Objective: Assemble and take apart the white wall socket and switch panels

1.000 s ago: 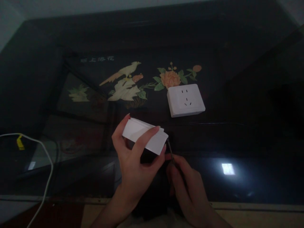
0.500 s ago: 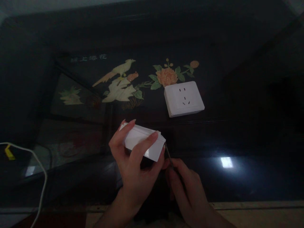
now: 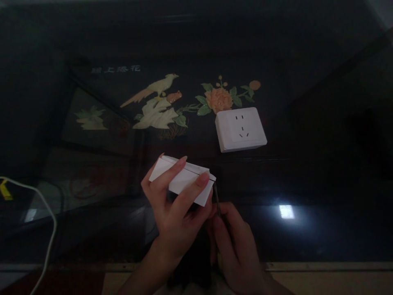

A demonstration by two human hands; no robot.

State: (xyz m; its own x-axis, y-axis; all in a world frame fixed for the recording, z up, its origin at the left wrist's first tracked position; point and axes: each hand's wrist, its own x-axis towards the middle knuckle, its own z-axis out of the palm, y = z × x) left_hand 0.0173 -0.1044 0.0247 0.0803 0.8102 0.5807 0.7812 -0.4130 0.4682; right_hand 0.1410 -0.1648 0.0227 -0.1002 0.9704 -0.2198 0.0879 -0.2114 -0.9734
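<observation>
My left hand (image 3: 176,205) is wrapped around a white box (image 3: 181,182), which looks like a wall socket in its back box. It is tipped on its side above the table, with a seam along its upper edge and its face turned out of sight. My right hand (image 3: 238,241) grips a screwdriver (image 3: 217,198) whose thin dark shaft points up. Its tip is at the box's right corner, by the seam; I cannot tell how far in it is. The fingers cover most of its handle. Farther back on the table lies another white wall socket (image 3: 242,129), holes upward.
The dark glossy table (image 3: 307,172) carries an inlaid bird (image 3: 158,87) and flower (image 3: 219,100). A white cable (image 3: 50,233) with a yellow tag (image 3: 5,191) runs along the left side. The table's front edge (image 3: 322,266) is close to my wrists.
The held box has turned slightly, and a dark line shows at its seam near the right corner. My right hand has shifted a little left, with the screwdriver more upright. The camera view has moved slightly.
</observation>
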